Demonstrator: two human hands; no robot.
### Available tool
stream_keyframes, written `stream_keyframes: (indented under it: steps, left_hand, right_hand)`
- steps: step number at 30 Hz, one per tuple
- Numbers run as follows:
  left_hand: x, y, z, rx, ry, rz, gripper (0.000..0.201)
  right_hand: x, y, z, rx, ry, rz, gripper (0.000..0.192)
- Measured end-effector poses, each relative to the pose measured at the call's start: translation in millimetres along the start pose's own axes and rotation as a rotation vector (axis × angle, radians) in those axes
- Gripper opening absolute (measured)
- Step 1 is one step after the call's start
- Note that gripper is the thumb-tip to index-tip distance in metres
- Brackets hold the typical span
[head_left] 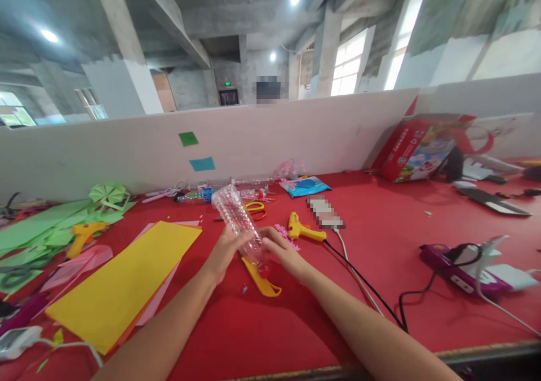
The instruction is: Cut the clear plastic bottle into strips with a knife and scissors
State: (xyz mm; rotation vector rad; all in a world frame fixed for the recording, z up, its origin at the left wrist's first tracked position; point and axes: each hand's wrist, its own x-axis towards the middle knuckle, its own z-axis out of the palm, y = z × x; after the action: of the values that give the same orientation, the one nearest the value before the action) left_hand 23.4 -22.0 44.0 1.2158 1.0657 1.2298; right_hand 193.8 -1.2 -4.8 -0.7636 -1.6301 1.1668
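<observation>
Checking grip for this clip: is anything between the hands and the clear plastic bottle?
Nothing visible. The left hand and right hand both grip the clear plastic bottle directly; a yellow tool lies on the red table beneath it.

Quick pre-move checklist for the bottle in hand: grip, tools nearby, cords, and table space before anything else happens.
1. Both hands on the clear plastic bottle: ok. Left hand and right hand grip its lower end; the bottle tilts up and away.
2. Yellow cutter location: ok, it lies on the red table just under the hands. Whether its blade is out: cannot tell.
3. Glue gun clear of the hands: ok, it lies apart, to the right of them.
4. Black cord away from the right forearm: not ok, it runs close beside it.
5. Yellow paper sheet clear of the bottle: ok, it lies to the left.
</observation>
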Motion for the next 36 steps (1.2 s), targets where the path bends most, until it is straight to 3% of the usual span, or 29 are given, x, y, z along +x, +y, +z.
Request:
stream_keyframes:
  steps: [2, 5, 9, 13, 15, 18, 21, 24, 28, 31, 34, 36]
  left_hand:
    - [5, 3, -3.8, -0.014, 0.119, 0.058, 0.046]
    - [10, 13, -30.0, -0.003, 0.267, 0.113, 0.039]
    - [5, 17, -59.7, 0.028, 0.29, 0.067, 0.038]
    - [-3, 11, -60.7, 0.064, 0.234, -0.003, 0.042]
    - [-2, 7, -57.8, 0.09, 0.216, -0.017, 0.042]
    - [3, 3, -54.2, 0.152, 0.186, -0.014, 0.04]
    - [9, 1, -50.6, 0.233, 0.149, -0.007, 0.043]
    - [13, -1, -47.3, 0.361, 0.105, 0.041, 0.047]
    - [17, -3, -48.0, 0.468, 0.056, 0.098, 0.05]
    - [20, -5, -51.6, 0.236, 0.066, -0.062, 0.047]
    - [21, -6, -56.2, -0.114, -0.024, -0.308, 0.038]
    - [20, -6, -59.0, -0.267, -0.077, -0.385, 0.029]
  right_hand:
    - [-3, -1, -1, -0.109, -0.034, -0.056, 0.023]
    - [-9, -4, 8, -0.232, -0.166, -0.132, 0.006]
    - [-19, -10, 26, -0.439, -0.448, -0.252, 0.028]
    - [-21, -16, 28, -0.404, -0.596, -0.098, 0.038]
    - [-17, -15, 22, -0.366, -0.507, 0.045, 0.041]
    - [-11, -8, 16, -0.411, -0.271, 0.166, 0.039]
    - [-11, -2, 18, -0.501, -0.155, 0.167, 0.03]
    - [-17, 1, 26, -0.538, -0.109, 0.144, 0.04]
    - [-14, 8, 23, -0.458, 0.004, 0.208, 0.025]
    - [-4, 11, 9, -0.319, 0.156, 0.285, 0.03]
    - [1, 9, -2, -0.176, 0.285, 0.329, 0.036]
    - [1, 4, -3, -0.106, 0.34, 0.34, 0.033]
